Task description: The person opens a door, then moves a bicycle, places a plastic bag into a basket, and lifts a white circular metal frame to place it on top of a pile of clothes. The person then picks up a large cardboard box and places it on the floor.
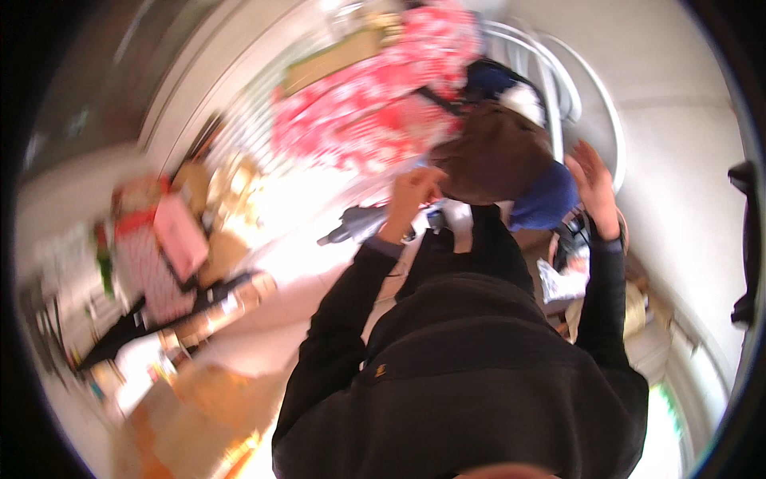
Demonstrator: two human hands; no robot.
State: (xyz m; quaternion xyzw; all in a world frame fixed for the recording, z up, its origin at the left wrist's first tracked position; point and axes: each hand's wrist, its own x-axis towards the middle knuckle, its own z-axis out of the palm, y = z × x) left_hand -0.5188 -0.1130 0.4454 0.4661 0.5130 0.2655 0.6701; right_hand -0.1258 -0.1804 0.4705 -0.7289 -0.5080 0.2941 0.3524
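A bundle of dark brown cloth (494, 155) lies in front of me, with a piece of blue cloth (546, 197) against its lower right side. My left hand (414, 194) is at the left edge of the brown cloth, fingers curled. Blur hides whether they grip the fabric. On the other side, my right hand (593, 176) has its fingers extended beside the blue cloth and appears to hold nothing. Behind the brown bundle are a white item (523, 103) and dark blue fabric (494, 78).
Red-and-white patterned bedding (365, 120) spreads beyond the cloth, with a flat brown panel (332, 63) on it. A white tubular metal frame (553, 78) stands at the right by the wall. Leftward are a pink box (181, 236) and a long cardboard box (218, 314). A dark grey object (353, 223) lies near my left wrist.
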